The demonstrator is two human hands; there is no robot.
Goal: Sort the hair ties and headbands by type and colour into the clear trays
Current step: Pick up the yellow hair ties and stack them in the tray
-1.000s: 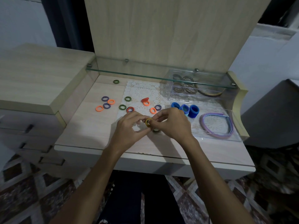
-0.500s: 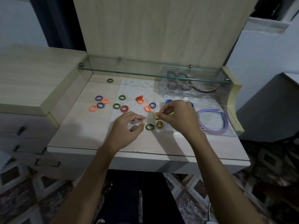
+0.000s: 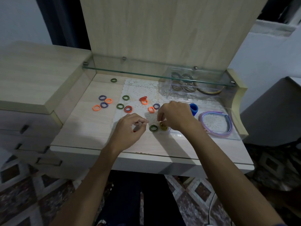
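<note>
orange hair ties (image 3: 96, 107), blue ties (image 3: 194, 108), lilac headband (image 3: 216, 123)

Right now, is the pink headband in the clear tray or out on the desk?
In. The pink headband lies flat inside the near clear tray, right of the blue hair tie.

Left hand (image 3: 130, 128) palm down, fingers loosely curled, holding nothing. Right hand (image 3: 175, 117) fingertips bunched, pointing down. Both forearms extended forward.

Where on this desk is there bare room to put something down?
Bare wood lies left of the left hand, below the orange hair ties, reaching the desk's front edge. Around the white lace mat and the clear trays it's crowded.
</note>
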